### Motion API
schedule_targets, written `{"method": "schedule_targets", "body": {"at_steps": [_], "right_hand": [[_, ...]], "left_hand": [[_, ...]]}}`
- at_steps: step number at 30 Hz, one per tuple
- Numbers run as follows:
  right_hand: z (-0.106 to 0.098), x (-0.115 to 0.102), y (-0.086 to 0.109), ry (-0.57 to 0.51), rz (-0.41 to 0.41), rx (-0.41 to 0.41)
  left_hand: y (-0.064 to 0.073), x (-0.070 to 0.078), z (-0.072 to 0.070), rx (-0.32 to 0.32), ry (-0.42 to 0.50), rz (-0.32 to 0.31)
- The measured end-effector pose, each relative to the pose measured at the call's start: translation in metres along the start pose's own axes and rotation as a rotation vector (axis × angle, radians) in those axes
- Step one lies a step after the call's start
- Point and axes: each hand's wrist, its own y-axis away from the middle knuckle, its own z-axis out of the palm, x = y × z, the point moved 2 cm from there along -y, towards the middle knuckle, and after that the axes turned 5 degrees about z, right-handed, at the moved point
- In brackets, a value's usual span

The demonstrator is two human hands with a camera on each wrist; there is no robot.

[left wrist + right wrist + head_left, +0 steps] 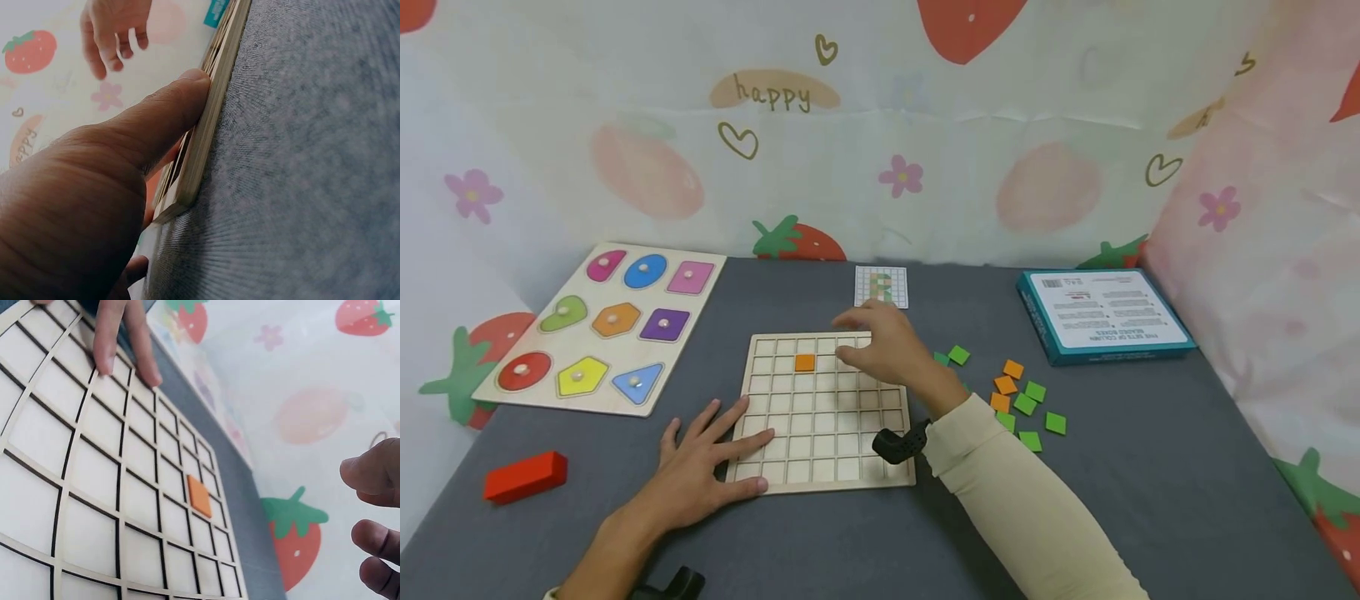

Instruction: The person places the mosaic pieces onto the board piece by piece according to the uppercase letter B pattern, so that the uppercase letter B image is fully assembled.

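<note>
A wooden grid board (823, 487) lies on the grey cloth, with one orange square tile (805, 362) in a cell of its second row from the far side. My left hand (696, 467) rests spread on the board's left edge, thumb (181, 100) along the near rim. Above the far right part of the board hovers my right hand (887, 346), thumb and fingers apart and nothing between them. The right wrist view shows its fingertips (369, 540) well clear of the orange tile. Beyond this hand lies a small pattern card (882, 279), its lower edge partly covered.
Loose green tiles (1056, 423) and orange tiles (1004, 385) are scattered right of the board. A teal box (1108, 312) stands at the back right. A knobbed shape puzzle (602, 325) lies back left, with a red block (526, 477) in front of it.
</note>
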Motion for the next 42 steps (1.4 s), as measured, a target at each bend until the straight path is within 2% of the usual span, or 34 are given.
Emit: {"method": "schedule_targets", "body": {"at_steps": [10,20,32,42], "right_hand": [[-0.025,-0.004,0.027,0.022,-0.055,0.121],[-0.049,0.008,0.051,0.021,-0.068,0.221],[-0.076,0.032,0.074,0.002,-0.055,0.259],[-0.086,0.048,0.078,-0.008,-0.055,0.272]], "left_hand": [[0.0,0.001,-0.002,0.008,0.009,0.011],[0.0,0.0,0.0,0.006,0.012,0.002],[-0.001,-0.003,0.001,0.006,0.008,-0.005],[-0.001,-0.002,0.002,0.004,0.01,-0.014]]}}
